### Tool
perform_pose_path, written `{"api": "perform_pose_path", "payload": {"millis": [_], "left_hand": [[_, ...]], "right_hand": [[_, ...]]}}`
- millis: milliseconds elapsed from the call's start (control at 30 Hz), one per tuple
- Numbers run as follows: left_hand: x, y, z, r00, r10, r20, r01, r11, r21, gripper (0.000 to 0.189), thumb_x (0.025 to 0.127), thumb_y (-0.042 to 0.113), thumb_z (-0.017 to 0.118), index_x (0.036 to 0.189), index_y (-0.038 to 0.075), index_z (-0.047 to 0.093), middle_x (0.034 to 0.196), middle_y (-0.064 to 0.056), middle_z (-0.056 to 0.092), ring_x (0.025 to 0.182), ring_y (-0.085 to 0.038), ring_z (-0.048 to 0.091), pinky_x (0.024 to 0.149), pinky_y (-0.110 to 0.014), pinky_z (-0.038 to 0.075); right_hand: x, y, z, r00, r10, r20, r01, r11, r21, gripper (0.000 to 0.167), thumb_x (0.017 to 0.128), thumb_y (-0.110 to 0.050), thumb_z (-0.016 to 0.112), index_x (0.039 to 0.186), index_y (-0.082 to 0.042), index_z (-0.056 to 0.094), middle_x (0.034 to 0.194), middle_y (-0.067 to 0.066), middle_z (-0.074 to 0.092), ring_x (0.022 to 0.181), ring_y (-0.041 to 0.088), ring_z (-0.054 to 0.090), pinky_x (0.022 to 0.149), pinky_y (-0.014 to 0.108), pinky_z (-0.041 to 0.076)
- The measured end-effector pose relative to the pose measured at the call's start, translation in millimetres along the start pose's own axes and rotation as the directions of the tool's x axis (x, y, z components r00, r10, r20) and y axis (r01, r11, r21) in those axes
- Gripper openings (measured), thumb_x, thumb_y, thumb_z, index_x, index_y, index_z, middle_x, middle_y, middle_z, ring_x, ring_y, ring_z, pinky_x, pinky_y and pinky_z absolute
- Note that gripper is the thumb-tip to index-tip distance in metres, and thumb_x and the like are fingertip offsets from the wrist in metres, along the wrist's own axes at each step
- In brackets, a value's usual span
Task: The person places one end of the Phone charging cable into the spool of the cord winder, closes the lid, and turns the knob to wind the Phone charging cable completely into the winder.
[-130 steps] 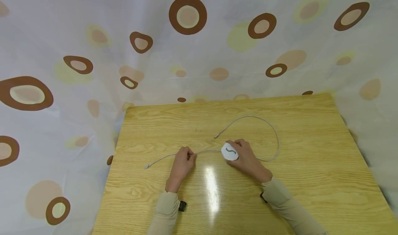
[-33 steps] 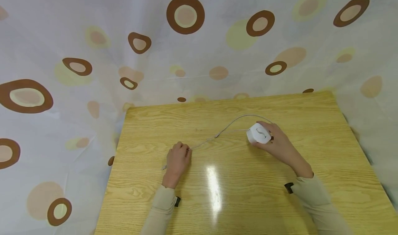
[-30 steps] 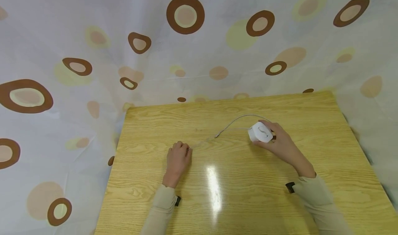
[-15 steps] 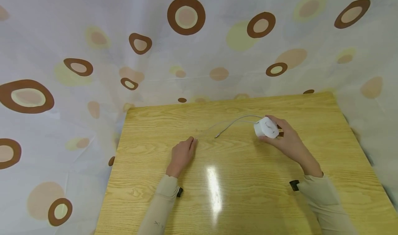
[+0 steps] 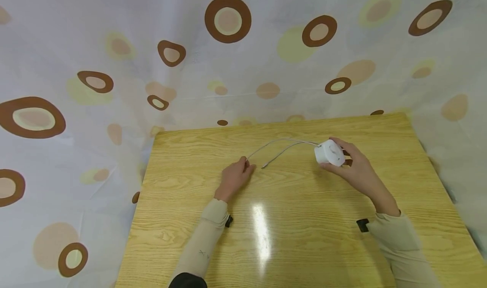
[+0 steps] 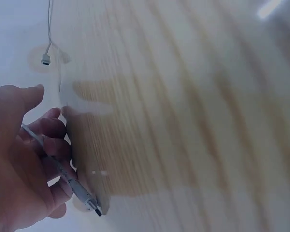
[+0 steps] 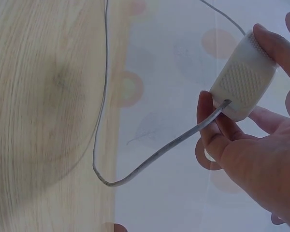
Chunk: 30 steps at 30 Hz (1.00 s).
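One white case [image 5: 329,153] is gripped by the right hand [image 5: 358,171] over the table [image 5: 304,224]. Its cable [image 6: 64,173] runs to the left hand [image 5: 233,179], loosely curled around it; steadying the case and guiding evenly should prevent kinks.

One wooden tabletop [image 5: 304,245], its centre the origin of clock positions. One left hand [image 5: 235,177] (10 o'clock) and one right hand [image 5: 357,171] (2 o'clock), two in all. One white case [image 5: 328,152] (1 o'clock). Two lengths of cable [image 5: 274,140]. Two plugs [image 6: 46,60]. Two beige sleeves [image 5: 201,239] (8 and 4 o'clock). Two black wrist pieces [image 5: 362,225].
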State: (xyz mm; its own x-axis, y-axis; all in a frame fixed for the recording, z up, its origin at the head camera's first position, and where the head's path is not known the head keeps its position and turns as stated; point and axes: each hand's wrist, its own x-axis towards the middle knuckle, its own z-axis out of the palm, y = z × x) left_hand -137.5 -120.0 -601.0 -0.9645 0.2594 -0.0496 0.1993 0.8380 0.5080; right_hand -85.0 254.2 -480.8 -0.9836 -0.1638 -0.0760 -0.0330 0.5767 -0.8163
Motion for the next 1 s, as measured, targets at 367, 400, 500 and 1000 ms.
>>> {"api": "perform_pose_path", "payload": {"millis": [367,400,500,1000], "left_hand": [[18.6,15.5,9.4,0.998,0.002,0.066,-0.001,1.0,-0.006,0.048,0.102,0.061,0.06,0.118,0.015,0.065,0.082,0.002,0.065,0.061,-0.012,0.055,0.064,-0.03,0.047],[19.1,17.3,10.1,0.998,0.008,0.063,-0.008,1.0,-0.001,0.047,0.102,0.059,0.061,0.117,0.015,0.065,0.081,0.002,0.065,0.06,-0.012,0.056,0.066,-0.032,0.049],[20.3,22.0,12.9,0.998,0.039,0.041,-0.041,0.999,0.036,0.042,0.103,0.055,0.062,0.116,0.015,0.066,0.075,0.003,0.064,0.056,-0.011,0.053,0.072,-0.036,0.05],[21.6,20.7,19.7,0.997,0.072,-0.041,-0.067,0.991,0.114,0.027,0.11,0.036,0.055,0.111,0.013,0.069,0.072,0.0,0.069,0.057,-0.014,0.055,0.084,-0.044,0.054]], "right_hand": [[0.8,-3,-3,0.999,0.044,0.019,-0.045,0.998,0.049,0.089,0.097,-0.039,0.077,0.169,-0.023,0.027,0.166,0.02,0.036,0.122,0.037,0.055,0.079,0.016,0.05],[0.9,-3,-3,0.999,0.044,0.02,-0.045,0.998,0.051,0.089,0.097,-0.039,0.077,0.169,-0.023,0.026,0.166,0.021,0.036,0.122,0.038,0.055,0.079,0.016,0.05],[1.2,-3,-3,0.999,0.047,0.019,-0.048,0.998,0.049,0.09,0.097,-0.039,0.078,0.169,-0.023,0.026,0.166,0.021,0.036,0.122,0.039,0.056,0.078,0.016,0.05],[2.7,-5,-6,0.999,0.047,-0.002,-0.047,0.997,0.054,0.088,0.099,-0.034,0.077,0.169,-0.023,0.025,0.163,0.022,0.038,0.117,0.027,0.055,0.077,0.012,0.049]]}}
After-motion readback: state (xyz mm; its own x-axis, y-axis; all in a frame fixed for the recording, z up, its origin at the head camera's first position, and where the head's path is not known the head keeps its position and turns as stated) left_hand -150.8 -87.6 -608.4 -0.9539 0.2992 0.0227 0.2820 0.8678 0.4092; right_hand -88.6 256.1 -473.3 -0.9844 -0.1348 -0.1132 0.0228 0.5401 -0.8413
